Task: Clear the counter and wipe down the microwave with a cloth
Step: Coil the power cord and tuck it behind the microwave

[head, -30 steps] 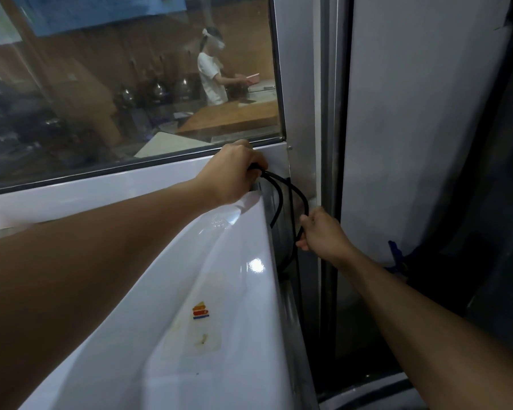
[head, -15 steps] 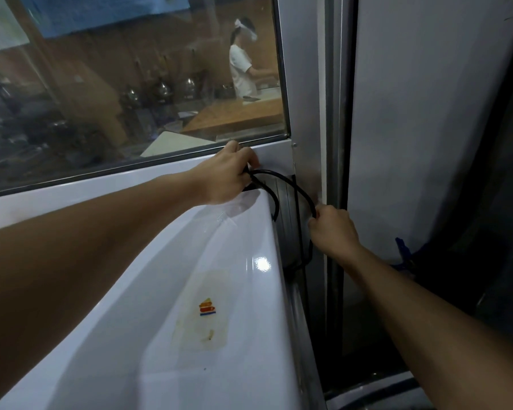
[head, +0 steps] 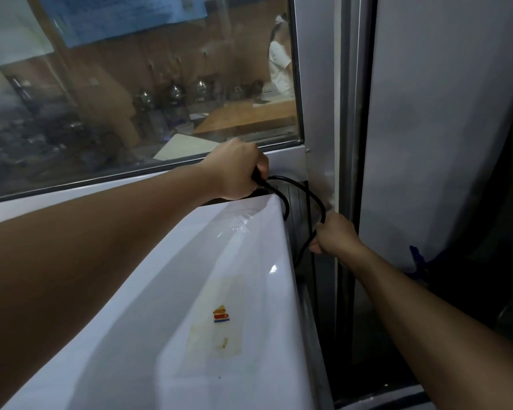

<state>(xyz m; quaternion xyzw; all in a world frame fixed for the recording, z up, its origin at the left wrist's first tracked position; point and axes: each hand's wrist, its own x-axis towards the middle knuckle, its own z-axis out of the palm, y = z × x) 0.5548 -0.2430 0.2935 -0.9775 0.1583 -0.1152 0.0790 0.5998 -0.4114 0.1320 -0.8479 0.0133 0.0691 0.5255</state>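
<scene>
The white glossy top of the microwave point(head: 196, 291) fills the lower left, with a worn sticker point(head: 219, 318) on it. A black power cord point(head: 305, 190) loops behind its far right corner. My left hand point(head: 237, 170) is closed on the cord above the microwave's back edge. My right hand point(head: 335, 236) grips the same cord lower down, in the narrow gap to the right of the microwave. The cord's lower end is hidden behind the appliance. No cloth is in view.
A glass window point(head: 131, 99) runs along behind the microwave; through it I see a person in white at a wooden counter. A metal frame post point(head: 347, 143) and a grey panel point(head: 442, 128) stand at the right. Dark space lies at the lower right.
Both hands have kept hold of the cord. My right hand has risen a little and the cord's loop is wider; the person behind the glass has moved to the right.
</scene>
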